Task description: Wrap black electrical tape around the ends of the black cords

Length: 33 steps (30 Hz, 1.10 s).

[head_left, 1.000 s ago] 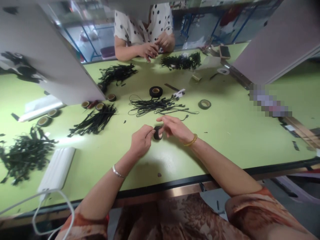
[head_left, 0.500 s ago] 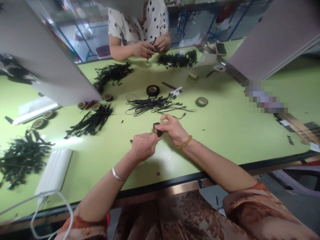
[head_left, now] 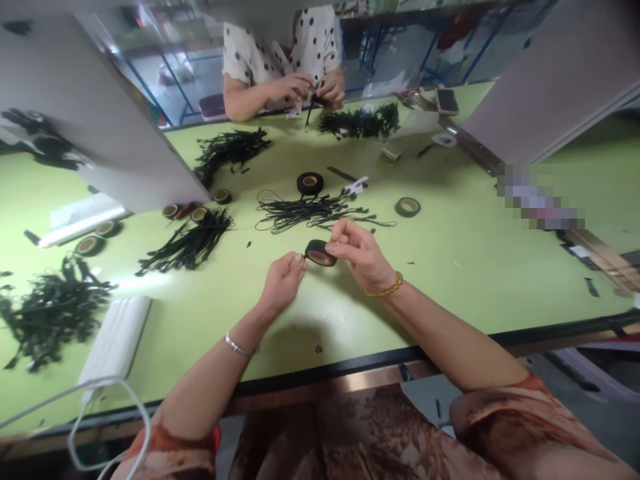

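Note:
Above the near middle of the green table, my right hand point(head_left: 364, 257) pinches a roll of black tape point(head_left: 321, 254) by its right side, thumb and forefinger closed on it. The roll is tilted, so its brown core shows. My left hand point(head_left: 284, 283) is closed just left of the roll, thumb against the fingers. A short dark strip, seemingly the tape's end, runs from the roll to these fingertips; anything else inside this hand is hidden. Beyond my hands lies a loose bundle of thin black cables point(head_left: 300, 212), with another black tape roll point(head_left: 310, 183) behind it.
More black cable bundles lie left point(head_left: 187, 243) and far left point(head_left: 47, 310), near a white power strip point(head_left: 117, 337). A flat tape roll point(head_left: 408, 207) rests to the right. Across the table, a person in a dotted shirt point(head_left: 283, 57) handles a black piece. Grey partitions point(head_left: 110, 120) flank us.
The tape roll has turned to show its core. My hands have drawn apart, the left moving left and the right moving right with the roll. The view has shifted slightly.

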{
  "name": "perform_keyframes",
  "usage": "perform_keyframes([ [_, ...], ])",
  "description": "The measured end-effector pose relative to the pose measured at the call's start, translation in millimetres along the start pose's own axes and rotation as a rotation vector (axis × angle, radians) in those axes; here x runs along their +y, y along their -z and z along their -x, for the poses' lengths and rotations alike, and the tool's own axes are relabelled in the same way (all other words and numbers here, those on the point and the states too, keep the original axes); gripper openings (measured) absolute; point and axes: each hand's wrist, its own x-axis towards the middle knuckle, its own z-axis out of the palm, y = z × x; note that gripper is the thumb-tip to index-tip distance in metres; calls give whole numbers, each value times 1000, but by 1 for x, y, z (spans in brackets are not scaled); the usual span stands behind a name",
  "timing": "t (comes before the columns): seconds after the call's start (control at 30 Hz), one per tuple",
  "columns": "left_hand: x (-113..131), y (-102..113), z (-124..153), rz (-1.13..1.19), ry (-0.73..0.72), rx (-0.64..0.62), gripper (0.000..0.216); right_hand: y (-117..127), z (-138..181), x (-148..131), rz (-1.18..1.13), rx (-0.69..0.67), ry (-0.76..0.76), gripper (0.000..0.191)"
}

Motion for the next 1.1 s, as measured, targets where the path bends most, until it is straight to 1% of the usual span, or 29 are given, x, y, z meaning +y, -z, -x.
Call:
perform_keyframes([
  [0.07, 1, 2, -2, 201, 47, 30, 44, 0, 0, 4, 88, -6, 18, 36],
  [0.13, 3, 3, -3, 324, 110, 23, 44, 1, -1, 8, 201, 4, 18, 37],
  [0.2, 5, 5, -3, 388, 155, -25, 43, 1, -3, 11, 291, 11, -16, 39],
  [0.3, 5, 6, -1, 381, 122, -79, 40, 4, -6, 13, 363, -8, -82, 43],
  [0.4, 4, 7, 1, 230, 26, -98, 35, 5, -8, 14, 402, -67, -82, 44],
  [0.5, 5, 6, 3, 8, -74, -87, 32, 6, -8, 15, 416, -108, -25, 34],
  [0.6, 7, 6, 3, -172, -156, -32, 25, 6, -8, 16, 452, -113, 18, 31],
  [0.7, 9, 7, 2, -336, -306, 59, 20, 7, -9, 15, 425, -131, -7, 30],
  [0.8, 9, 9, 3, -503, -454, 93, 21, 8, -10, 13, 368, -178, -48, 33],
  [0.87, 8, 9, 5, -625, -476, 90, 22, 9, -9, 11, 356, -205, -75, 33],
  [0.97, 8, 9, 9, -775, -411, 101, 21, 10, -8, 8, 403, -199, -73, 29],
  [1.03, 9, 8, 11, -831, -378, 108, 20, 11, -8, 7, 477, -182, -25, 25],
  [1.1, 10, 8, 12, -861, -390, 101, 21, 11, -6, 6, 587, -163, 68, 19],
])
